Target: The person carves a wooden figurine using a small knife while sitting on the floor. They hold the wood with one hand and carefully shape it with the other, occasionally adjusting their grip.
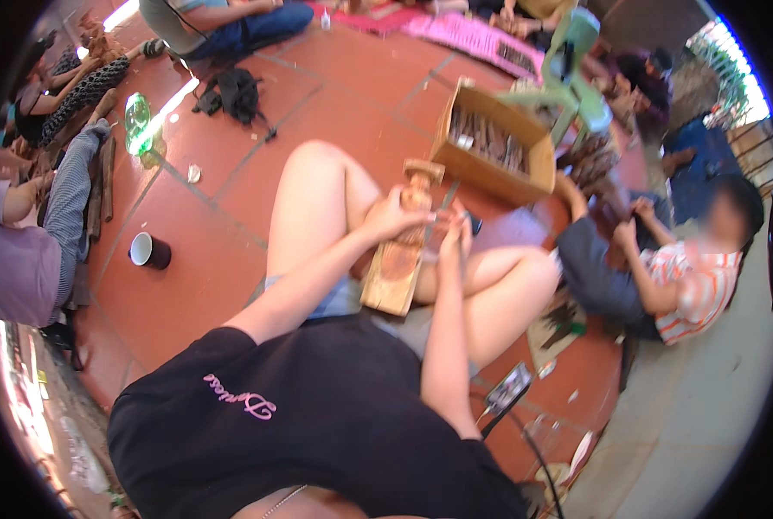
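Note:
A carved wooden post (395, 275) with a square block at its lower end and a turned, flared top slants across my lap between my bare legs. My left hand (389, 216) is wrapped round its narrower upper part. Close beside the post, my right hand (454, 238) is closed with its fingertips near the carved middle. Something thin seems to be in those fingers, too blurred to name. A small dark-tipped object shows just beyond the right fingers.
A cardboard box (496, 176) of dark sticks stands ahead, beside a green plastic stool (568, 86). On the tiled floor are a dark cup (150, 251), a green bottle (136, 121), a black bag (237, 95) and a phone with a cable (509, 388). People sit working around me, one close on the right.

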A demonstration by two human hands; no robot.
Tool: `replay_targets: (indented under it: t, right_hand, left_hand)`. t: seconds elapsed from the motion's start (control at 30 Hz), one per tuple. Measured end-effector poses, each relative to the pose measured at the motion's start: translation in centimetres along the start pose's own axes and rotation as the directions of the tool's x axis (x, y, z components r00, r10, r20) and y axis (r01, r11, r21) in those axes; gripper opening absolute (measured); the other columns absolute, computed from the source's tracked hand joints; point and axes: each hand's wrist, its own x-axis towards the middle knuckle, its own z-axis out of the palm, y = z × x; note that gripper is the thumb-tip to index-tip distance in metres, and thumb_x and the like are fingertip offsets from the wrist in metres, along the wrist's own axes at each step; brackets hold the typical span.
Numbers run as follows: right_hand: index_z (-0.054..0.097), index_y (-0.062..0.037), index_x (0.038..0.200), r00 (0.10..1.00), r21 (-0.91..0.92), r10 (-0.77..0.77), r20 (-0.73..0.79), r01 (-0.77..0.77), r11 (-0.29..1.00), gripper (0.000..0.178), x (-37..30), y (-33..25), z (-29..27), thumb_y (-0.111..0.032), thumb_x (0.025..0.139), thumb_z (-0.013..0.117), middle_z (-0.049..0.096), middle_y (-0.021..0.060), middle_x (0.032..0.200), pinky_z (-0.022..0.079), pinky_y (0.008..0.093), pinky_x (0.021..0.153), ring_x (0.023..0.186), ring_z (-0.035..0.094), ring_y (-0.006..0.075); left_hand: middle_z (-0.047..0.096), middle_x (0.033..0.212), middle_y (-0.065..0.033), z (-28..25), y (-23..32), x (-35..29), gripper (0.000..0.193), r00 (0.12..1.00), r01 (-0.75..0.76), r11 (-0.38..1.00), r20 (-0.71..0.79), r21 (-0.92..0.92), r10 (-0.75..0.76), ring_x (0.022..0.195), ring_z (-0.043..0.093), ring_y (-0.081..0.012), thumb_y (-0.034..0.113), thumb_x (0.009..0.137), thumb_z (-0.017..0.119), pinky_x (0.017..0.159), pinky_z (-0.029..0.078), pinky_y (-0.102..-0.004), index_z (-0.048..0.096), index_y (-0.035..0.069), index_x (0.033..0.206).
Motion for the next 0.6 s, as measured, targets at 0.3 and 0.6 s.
replay_targets:
  t: [0.3, 0.6]
  right_hand:
    - [0.064, -0.0008, 0.114, 0.986, 0.050, 0.159, 0.038, -0.161, 0.986, 0.048, -0.6, -1.1, -0.1, -0.044, 0.098, 0.051, 0.059, -0.0011, 0.073, 0.037, 0.0173, 0.059, 0.065, 0.049, 0.0041]
    - [0.066, -0.0007, 0.098, 0.994, 0.059, 0.096, 0.043, -0.099, 0.993, 0.033, -0.1, -1.0, 0.3, -0.031, 0.099, 0.053, 0.063, 0.0028, 0.069, 0.042, 0.0207, 0.059, 0.062, 0.055, 0.0078]
  left_hand:
    - [0.063, 0.113, -0.0250, 1.1, -1.5, 1.2, 0.084, 1.000, 0.000, 1.000, 0.014, -0.013, 0.000, 0.108, 0.062, -0.0356, 0.063, 0.077, 0.064, 0.092, 0.047, -0.0401, 0.045, -0.002, 0.127]
    - [0.064, 0.112, -0.0248, 1.2, -2.0, 1.6, 0.076, 0.999, -0.034, 0.999, -0.024, 0.010, 0.034, 0.107, 0.062, -0.0361, 0.063, 0.085, 0.054, 0.090, 0.047, -0.0409, 0.046, 0.000, 0.126]
